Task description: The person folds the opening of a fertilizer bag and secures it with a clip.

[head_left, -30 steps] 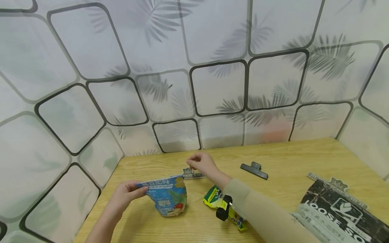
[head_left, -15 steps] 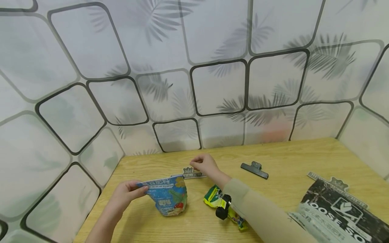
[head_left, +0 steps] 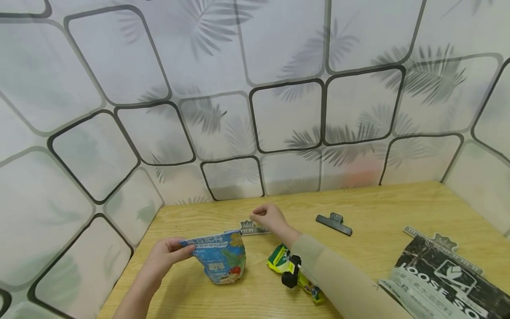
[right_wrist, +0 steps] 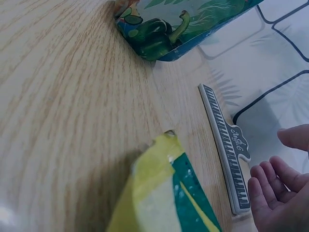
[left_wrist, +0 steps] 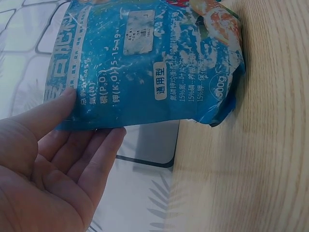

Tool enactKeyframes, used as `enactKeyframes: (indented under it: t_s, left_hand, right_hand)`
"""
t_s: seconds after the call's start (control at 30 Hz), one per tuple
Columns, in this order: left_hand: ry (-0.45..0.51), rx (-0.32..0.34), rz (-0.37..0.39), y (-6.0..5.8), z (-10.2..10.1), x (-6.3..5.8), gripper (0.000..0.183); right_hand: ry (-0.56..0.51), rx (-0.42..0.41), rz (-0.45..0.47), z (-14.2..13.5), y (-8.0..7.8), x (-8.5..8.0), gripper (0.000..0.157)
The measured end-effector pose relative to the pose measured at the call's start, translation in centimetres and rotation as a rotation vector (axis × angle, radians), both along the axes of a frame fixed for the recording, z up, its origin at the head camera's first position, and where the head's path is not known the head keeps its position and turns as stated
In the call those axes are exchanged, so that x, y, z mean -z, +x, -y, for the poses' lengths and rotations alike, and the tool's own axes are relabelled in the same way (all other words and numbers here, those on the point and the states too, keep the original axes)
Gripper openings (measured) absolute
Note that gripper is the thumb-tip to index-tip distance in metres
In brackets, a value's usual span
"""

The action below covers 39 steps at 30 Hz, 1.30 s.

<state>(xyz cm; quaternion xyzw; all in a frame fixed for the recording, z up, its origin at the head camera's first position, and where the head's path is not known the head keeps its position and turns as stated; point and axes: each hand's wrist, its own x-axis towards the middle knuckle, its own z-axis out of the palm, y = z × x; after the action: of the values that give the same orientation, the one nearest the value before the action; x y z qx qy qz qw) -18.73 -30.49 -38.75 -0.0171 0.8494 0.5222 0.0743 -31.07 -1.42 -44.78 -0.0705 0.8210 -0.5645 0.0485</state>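
Note:
My left hand (head_left: 169, 253) pinches the top corner of a blue fertilizer bag (head_left: 219, 262), thumb in front and fingers behind. In the left wrist view the bag's printed face (left_wrist: 135, 87) shows Chinese text and a 500g mark; its bottom is at the table. My right hand (head_left: 272, 220) hovers by a bag clip with a piano-key pattern (head_left: 256, 231), which lies flat behind the blue bag. The right wrist view shows that hand's thumb spread away from its loosely bent fingers (right_wrist: 275, 176), nothing between them, beside the piano-key clip (right_wrist: 224, 150).
A yellow-green packet (head_left: 279, 259) lies under my right forearm, partly hidden by it. Farther back is a black clip (head_left: 335, 223). At the right, a black-and-grey bag marked LOOSE SO (head_left: 450, 277) has another piano-key clip (head_left: 442, 243) along its top. Patterned walls (head_left: 291, 173) border the wooden table (head_left: 370, 248).
My right hand has shifted slightly to the right and down beside the piano-key clip. The left hand and the fertilizer bag have stayed in place.

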Motion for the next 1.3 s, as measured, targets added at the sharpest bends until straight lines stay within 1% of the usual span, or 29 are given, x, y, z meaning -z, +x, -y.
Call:
enactKeyframes:
  t_s: [0.23,0.53,0.73,0.93,1.3]
  left_hand:
    - [0.000,0.003,0.006,-0.05,0.06,0.08,0.015]
    - [0.012,0.011,0.011,-0.04,0.01,0.03,0.015]
    - [0.025,0.009,0.016,-0.01,0.04,-0.02,0.014]
    - [0.020,0.009,0.021,-0.10,0.21,0.09,0.015]
    - [0.030,0.012,0.022,-0.12,0.29,0.19,0.015]
  right_hand:
    - [0.023,-0.019,0.014,0.06,-0.09,0.47,0.031]
    - [0.047,-0.020,0.042,0.28,-0.37,0.81,0.035]
    - [0.056,-0.018,0.045,0.61,-0.50,0.67,0.027]
    - [0.067,-0.028,0.041,0.77,-0.39,0.63,0.021]
    - [0.135,-0.042,-0.001,0.92,-0.24,0.64,0.014]
